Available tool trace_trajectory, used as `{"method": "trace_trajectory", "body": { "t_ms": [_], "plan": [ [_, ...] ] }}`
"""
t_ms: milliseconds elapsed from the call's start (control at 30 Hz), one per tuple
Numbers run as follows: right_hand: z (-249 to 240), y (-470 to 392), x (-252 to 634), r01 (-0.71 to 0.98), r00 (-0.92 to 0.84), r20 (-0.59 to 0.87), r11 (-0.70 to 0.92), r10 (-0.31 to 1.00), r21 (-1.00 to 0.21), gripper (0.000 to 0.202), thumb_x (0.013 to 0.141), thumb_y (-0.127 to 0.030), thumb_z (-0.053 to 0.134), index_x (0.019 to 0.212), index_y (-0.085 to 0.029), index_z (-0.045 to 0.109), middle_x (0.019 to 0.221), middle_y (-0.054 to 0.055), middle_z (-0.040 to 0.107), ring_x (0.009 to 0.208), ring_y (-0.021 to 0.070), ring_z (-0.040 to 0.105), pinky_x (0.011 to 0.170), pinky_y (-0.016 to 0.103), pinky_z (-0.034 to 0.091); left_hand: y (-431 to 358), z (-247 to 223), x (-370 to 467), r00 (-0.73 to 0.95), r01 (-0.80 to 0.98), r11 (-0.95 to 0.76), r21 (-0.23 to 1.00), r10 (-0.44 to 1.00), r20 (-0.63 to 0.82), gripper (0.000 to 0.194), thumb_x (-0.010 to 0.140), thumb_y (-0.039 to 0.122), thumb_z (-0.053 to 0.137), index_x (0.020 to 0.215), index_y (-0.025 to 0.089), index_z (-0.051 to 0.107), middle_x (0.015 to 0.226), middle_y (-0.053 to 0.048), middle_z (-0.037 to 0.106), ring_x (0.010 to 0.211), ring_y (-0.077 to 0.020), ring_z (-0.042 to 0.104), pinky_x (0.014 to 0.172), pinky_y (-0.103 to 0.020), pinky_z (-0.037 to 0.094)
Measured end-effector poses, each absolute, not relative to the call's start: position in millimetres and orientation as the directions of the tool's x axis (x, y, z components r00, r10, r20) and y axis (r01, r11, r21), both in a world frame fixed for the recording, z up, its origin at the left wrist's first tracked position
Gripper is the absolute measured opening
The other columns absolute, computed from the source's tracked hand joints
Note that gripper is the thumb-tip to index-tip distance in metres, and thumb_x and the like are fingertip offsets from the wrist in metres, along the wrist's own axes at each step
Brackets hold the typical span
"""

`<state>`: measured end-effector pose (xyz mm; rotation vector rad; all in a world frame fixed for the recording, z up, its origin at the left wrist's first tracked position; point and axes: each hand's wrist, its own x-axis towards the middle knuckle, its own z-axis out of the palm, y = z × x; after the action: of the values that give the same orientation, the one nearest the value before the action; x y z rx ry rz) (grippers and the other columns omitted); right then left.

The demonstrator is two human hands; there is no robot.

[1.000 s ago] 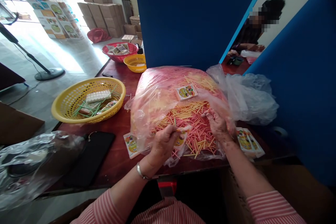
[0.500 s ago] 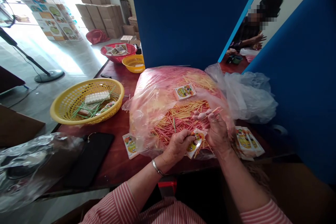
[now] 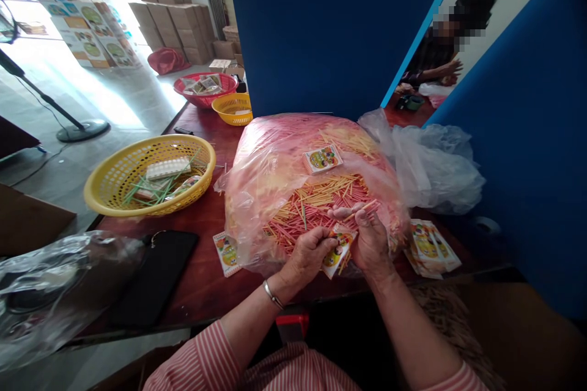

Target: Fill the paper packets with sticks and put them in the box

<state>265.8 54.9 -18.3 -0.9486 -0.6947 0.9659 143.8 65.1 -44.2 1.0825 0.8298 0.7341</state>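
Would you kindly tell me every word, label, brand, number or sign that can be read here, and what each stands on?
None can be read with certainty.
Held packet in the left hand: print too small, partly covered.
Upper packet on the plastic bag: lettering too small.
Right-side packets: print too small.
Left-side packet: print too small.
Printed boxes, upper left: markings too blurred.
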Motion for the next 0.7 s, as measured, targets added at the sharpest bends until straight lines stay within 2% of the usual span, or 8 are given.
{"method": "trace_trajectory", "body": {
  "t_ms": [133, 333, 433, 533, 600, 700],
  "plan": [
    [-24, 51, 266, -0.338, 0.396, 0.055, 0.201, 0.916, -0.919, 0.012, 0.085, -0.035, 0.055, 0.085, -0.024, 0.059, 0.084, 0.002, 0.073, 0.095, 0.0211, 0.065, 0.09, 0.042, 0.047, 65, -45, 143, 0.487, -0.119, 0.298, 0.947, 0.849, -0.206, 0.018, 0.075, 0.032, 0.063, 0.074, 0.015, 0.056, 0.065, 0.004, 0.051, 0.056, -0.0061, 0.043, 0.052, -0.019, 0.035],
    [-24, 44, 262, -0.418, 0.287, -0.009, 0.117, 0.958, -0.901, 0.007, 0.081, -0.026, 0.057, 0.081, -0.021, 0.063, 0.096, 0.005, 0.072, 0.103, 0.0217, 0.061, 0.091, 0.04, 0.047, 65, -43, 143, 0.487, -0.225, 0.28, 0.933, 0.862, -0.141, 0.017, 0.075, 0.03, 0.065, 0.077, 0.015, 0.058, 0.07, 0.003, 0.054, 0.061, -0.0071, 0.046, 0.058, -0.02, 0.039],
    [-19, 42, 259, -0.468, 0.252, -0.027, 0.097, 0.967, -0.879, 0.015, 0.08, -0.026, 0.061, 0.094, -0.023, 0.061, 0.098, 0.005, 0.071, 0.099, 0.0212, 0.063, 0.089, 0.04, 0.048, 66, -41, 144, 0.498, -0.257, 0.293, 0.921, 0.857, -0.134, 0.018, 0.073, 0.03, 0.066, 0.079, 0.015, 0.058, 0.075, 0.002, 0.056, 0.066, -0.0081, 0.049, 0.063, -0.021, 0.041],
    [-15, 44, 259, -0.493, 0.275, -0.01, 0.132, 0.961, -0.86, 0.023, 0.083, -0.034, 0.059, 0.105, -0.027, 0.056, 0.098, 0.004, 0.071, 0.095, 0.0206, 0.065, 0.088, 0.041, 0.049, 65, -39, 144, 0.483, -0.258, 0.31, 0.915, 0.861, -0.156, 0.021, 0.071, 0.032, 0.068, 0.076, 0.015, 0.056, 0.072, 0.003, 0.054, 0.064, -0.0078, 0.047, 0.061, -0.02, 0.04],
    [-15, 45, 261, -0.436, 0.274, 0.044, 0.165, 0.961, -0.885, 0.023, 0.087, -0.04, 0.053, 0.106, -0.027, 0.056, 0.099, 0.004, 0.071, 0.098, 0.0211, 0.064, 0.091, 0.042, 0.048, 65, -36, 143, 0.478, -0.254, 0.325, 0.911, 0.861, -0.174, 0.023, 0.07, 0.033, 0.068, 0.075, 0.015, 0.055, 0.069, 0.003, 0.052, 0.062, -0.0073, 0.045, 0.058, -0.019, 0.039],
    [-13, 45, 264, -0.167, 0.147, 0.142, 0.166, 0.979, -0.972, 0.032, 0.091, -0.044, 0.043, 0.107, -0.024, 0.062, 0.113, 0.007, 0.066, 0.112, 0.0221, 0.057, 0.101, 0.042, 0.04, 67, -32, 140, 0.495, -0.273, 0.348, 0.897, 0.85, -0.18, 0.024, 0.071, 0.034, 0.068, 0.077, 0.014, 0.055, 0.07, 0.003, 0.053, 0.062, -0.0073, 0.046, 0.059, -0.02, 0.04]
  ]
}}
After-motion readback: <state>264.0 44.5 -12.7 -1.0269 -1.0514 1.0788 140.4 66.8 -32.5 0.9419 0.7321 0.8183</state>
